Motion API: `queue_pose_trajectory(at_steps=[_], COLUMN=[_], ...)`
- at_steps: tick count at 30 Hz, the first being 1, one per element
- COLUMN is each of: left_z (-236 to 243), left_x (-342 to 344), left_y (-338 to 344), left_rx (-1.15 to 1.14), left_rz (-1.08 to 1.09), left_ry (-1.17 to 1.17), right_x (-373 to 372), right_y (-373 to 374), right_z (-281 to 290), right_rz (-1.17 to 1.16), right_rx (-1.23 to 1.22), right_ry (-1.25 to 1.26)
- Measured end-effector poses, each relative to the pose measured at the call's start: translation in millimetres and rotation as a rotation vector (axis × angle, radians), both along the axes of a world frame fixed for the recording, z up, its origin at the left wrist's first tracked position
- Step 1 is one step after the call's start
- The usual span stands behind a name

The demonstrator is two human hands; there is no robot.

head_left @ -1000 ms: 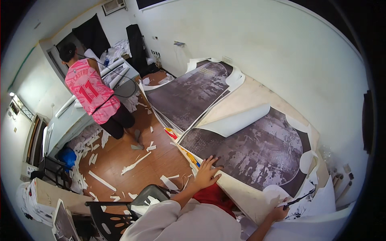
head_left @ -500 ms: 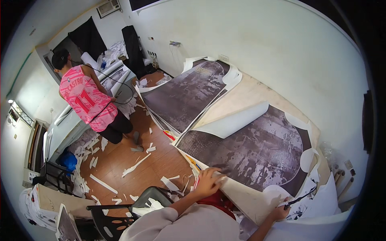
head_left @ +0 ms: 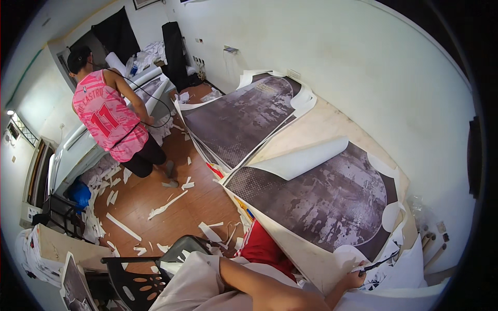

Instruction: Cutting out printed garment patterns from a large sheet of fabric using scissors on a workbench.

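Note:
My right hand point(head_left: 355, 279) is closed around a pair of dark scissors point(head_left: 377, 263) at the near right corner of the table. The blades point right, over white scraps with dark marks point(head_left: 381, 277). Just beyond lies a large dark grey mottled printed sheet point(head_left: 321, 202). Its far left part is curled back, showing a white underside point(head_left: 306, 160), and its right edge has white rounded cut-outs. My left forearm point(head_left: 259, 282) crosses low in front of my body toward the right; its hand is out of sight.
A second printed sheet stack point(head_left: 244, 119) lies farther back on the pale tabletop point(head_left: 311, 124). At left, a person in a pink sleeveless shirt point(head_left: 111, 114) stands by another table. White offcuts point(head_left: 168, 205) litter the brown floor. A black chair point(head_left: 137, 280) stands at my left.
My left hand has left the table's near edge and gone out of sight, its arm swinging right and down. My right hand keeps the scissors. The whole view has shifted slightly.

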State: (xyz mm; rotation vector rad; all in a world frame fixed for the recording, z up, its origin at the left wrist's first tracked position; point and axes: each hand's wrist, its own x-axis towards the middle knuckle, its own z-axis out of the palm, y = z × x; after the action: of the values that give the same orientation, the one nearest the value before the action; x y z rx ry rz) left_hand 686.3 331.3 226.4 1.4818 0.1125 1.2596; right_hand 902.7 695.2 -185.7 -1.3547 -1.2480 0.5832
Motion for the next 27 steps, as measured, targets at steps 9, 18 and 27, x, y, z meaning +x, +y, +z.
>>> queue_pose_trajectory(at_steps=[9,18,27], left_z=[18.1,7.8,11.6], left_x=[-12.9,-16.2,-17.7], left_y=[7.7,12.0,6.6], left_rx=[0.139,0.169,0.165], left_rz=[0.112,0.146,0.124], left_ry=[-0.055,-0.045,-0.028], right_x=[-20.8,-9.3,-1.0], right_y=[-11.6,5.7,0.5], right_z=[33.4,12.9,17.3], right_rz=[-0.001,-0.039,-0.057], right_rx=[-0.113,-0.062,0.069], right_ry=[-0.097,-0.148,-0.198])
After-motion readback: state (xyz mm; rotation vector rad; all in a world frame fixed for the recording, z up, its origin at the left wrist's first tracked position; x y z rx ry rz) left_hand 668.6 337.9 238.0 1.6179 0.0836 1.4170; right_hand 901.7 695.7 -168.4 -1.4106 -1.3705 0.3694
